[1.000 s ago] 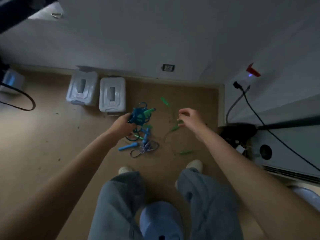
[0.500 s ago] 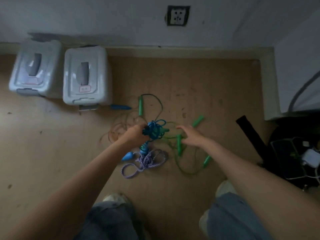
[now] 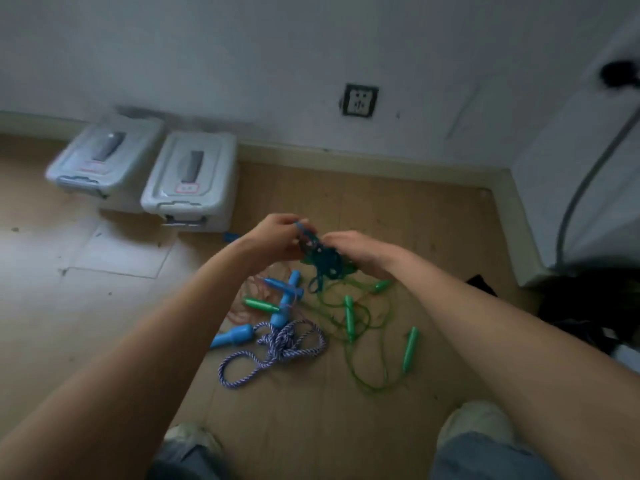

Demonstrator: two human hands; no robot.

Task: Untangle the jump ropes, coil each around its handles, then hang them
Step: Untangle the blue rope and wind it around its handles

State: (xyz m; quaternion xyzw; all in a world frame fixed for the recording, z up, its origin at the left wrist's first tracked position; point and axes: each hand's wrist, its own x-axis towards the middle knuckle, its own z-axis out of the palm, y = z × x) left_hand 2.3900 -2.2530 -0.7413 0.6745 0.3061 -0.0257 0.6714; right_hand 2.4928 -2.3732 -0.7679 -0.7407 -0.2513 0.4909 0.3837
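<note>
I am crouching over the wooden floor [image 3: 346, 427], where the jump ropes are lying spread between my feet and the wall, low and close so I can see which cord crosses which. Two lidded grey bins [image 3: 190, 181] are standing against the baseboard, well apart from my work. On the boards, the braided purple-and-white rope [image 3: 277, 348] is trailing in loose loops from its blue handles [image 3: 235, 336], beside the thin green rope [image 3: 363, 341] with its green handles [image 3: 410, 348] scattered about; both are waiting, slack, so they are not tugging on what I am lifting. I am holding the dark blue-green knot [image 3: 320, 258] up off the floor, so its strands are hanging free and showing their path. My left hand [image 3: 277, 237] is curling round one side of the knot to steady it. My right hand [image 3: 356, 251] is reaching into the other side, fingers bent on the cords, probably picking a loop loose.
</note>
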